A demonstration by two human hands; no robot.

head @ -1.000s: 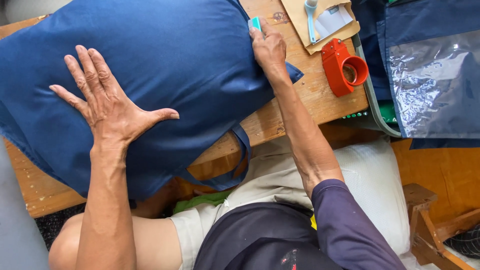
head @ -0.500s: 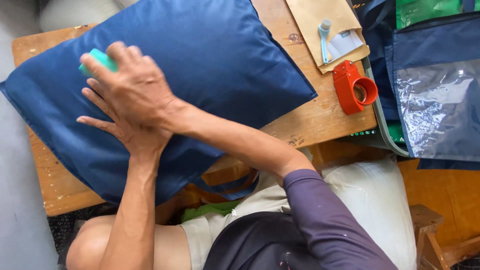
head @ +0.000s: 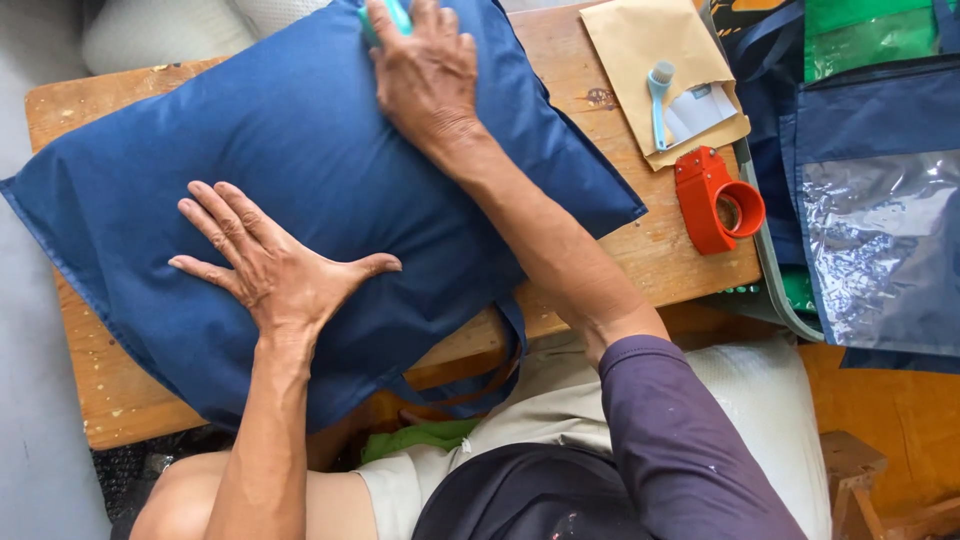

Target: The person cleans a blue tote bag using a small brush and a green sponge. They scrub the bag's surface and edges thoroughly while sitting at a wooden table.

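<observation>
Both hands on bag (head: 300, 150): our left hand (head: 275, 270) flat, fingers spread; right hand (head: 425, 75) gripping teal tool (head: 397, 14) (far edge).

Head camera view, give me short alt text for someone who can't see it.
A person presses the left hand flat on a stuffed dark blue fabric bag on a wooden table, while the right hand holds a small teal object against its far edge. An orange tape dispenser lies to the right.

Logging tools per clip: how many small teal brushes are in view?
2: one teal brush under the right hand on the blue bag; another brush on the brown envelope.
</observation>
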